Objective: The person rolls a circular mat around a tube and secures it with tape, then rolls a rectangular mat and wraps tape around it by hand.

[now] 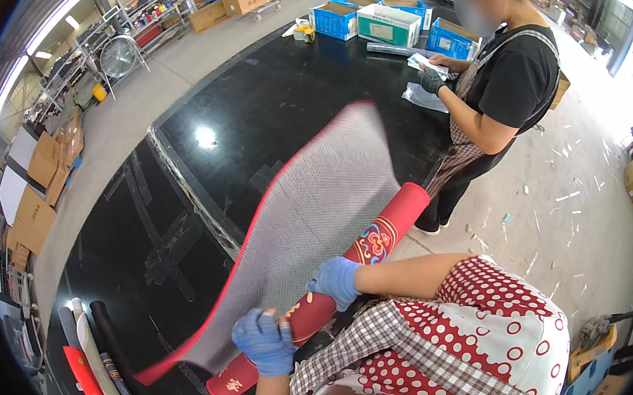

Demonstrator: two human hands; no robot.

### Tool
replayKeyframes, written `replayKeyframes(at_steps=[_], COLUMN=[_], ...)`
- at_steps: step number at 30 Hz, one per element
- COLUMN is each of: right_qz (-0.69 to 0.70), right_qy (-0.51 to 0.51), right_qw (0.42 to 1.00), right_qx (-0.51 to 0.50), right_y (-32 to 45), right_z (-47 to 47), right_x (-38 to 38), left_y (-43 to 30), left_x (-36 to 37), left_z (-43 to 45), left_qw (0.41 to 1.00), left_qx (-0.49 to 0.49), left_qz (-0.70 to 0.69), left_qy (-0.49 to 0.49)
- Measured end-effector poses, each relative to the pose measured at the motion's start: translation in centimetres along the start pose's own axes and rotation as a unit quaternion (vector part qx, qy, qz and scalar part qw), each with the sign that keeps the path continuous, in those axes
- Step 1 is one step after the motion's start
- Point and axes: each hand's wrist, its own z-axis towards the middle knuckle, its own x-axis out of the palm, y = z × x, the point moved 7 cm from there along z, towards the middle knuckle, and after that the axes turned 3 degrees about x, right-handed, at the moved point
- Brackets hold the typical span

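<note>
A red patterned mat (386, 228) is partly rolled up at the near edge of a black-topped table (294, 93). Its loose part shows a grey mesh-like backing (316, 197) with a red border, lifted in a wavy curve above the table. My left hand (265, 340), in a blue glove with bare fingertips, grips the roll near its lower left end. Farther along, about the middle of the roll, my right hand (337, 283) in a matching glove is closed over it. Gold characters and a coloured floral motif show on the rolled face.
Several rolled mats (96, 388) lie at the table's left end. A co-worker (512, 78) stands at the right edge, holding papers beside a plastic bag (424, 96). Blue and green boxes (388, 25) and tape rolls (304, 32) occupy the far end. Scraps litter the floor (560, 201).
</note>
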Motion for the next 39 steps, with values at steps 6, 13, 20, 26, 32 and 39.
replayKeyframes(at_steps=[6,13,20,26,32,39], right_qz=[-0.010,-0.049,0.015,0.031,0.099,0.045], right_qy=[-0.009,-0.180,0.019,0.031,-0.065,-0.412], right_qw=[0.996,0.979,1.000,0.998,0.989,0.795], right_qx=[-0.092,-0.082,0.014,-0.046,-0.090,0.443], right_y=[-2.2,-1.4,-5.3,-5.9,-7.6,-26.9], right_z=[5.4,3.6,8.5,11.9,11.1,-6.7], right_x=[-2.3,-4.2,-8.1,-7.7,-9.4,-11.1], left_y=[1.4,9.5,17.8,31.2,34.9,34.4], left_x=[9.7,14.0,7.4,2.5,5.9,4.2], left_z=[-5.7,-0.2,-1.3,-20.1,-22.7,-22.6], left_qw=[0.972,0.819,0.915,0.772,0.696,0.693], left_qx=[-0.034,-0.170,-0.330,-0.628,-0.687,-0.702], left_qz=[-0.002,-0.249,-0.036,0.100,-0.189,-0.139], left_qy=[0.231,0.488,0.229,-0.011,-0.089,-0.088])
